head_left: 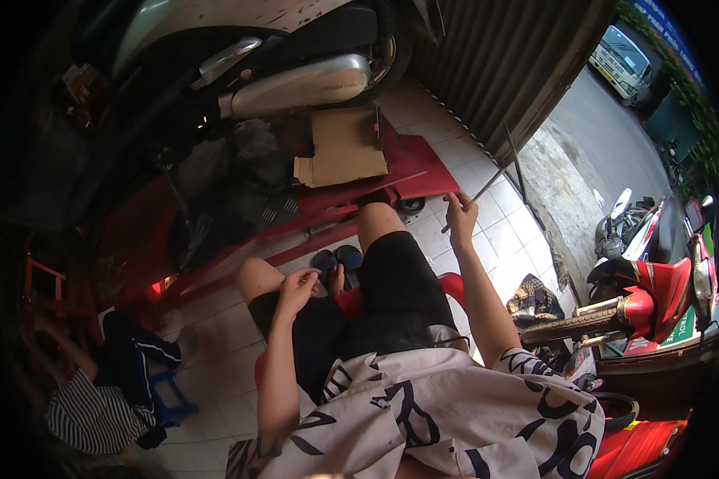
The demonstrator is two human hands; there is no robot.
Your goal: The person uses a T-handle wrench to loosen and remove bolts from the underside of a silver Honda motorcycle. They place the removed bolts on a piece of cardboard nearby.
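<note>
My right hand (461, 215) is raised above the tiled floor, to the right of my knee. Its fingers are closed around a thin dark rod (487, 185) that slants up to the right, with a short end sticking out below the fist. Over my left thigh, my left hand (298, 289) has its fingers drawn together in a pinch; anything between them is too small to see. Ahead of my knees a flat piece of brown cardboard (345, 148) lies on a red lift platform (417, 164), with a small dark tool (377, 124) at its right edge.
A motorbike with a silver exhaust (303, 86) stands on the platform. At left, another person in a striped shirt (96, 411) is beside a blue stool (172, 399). Right of me are red motorbike parts (651, 291) and a patterned cloth (534, 297). A corrugated shutter (495, 60) borders the street.
</note>
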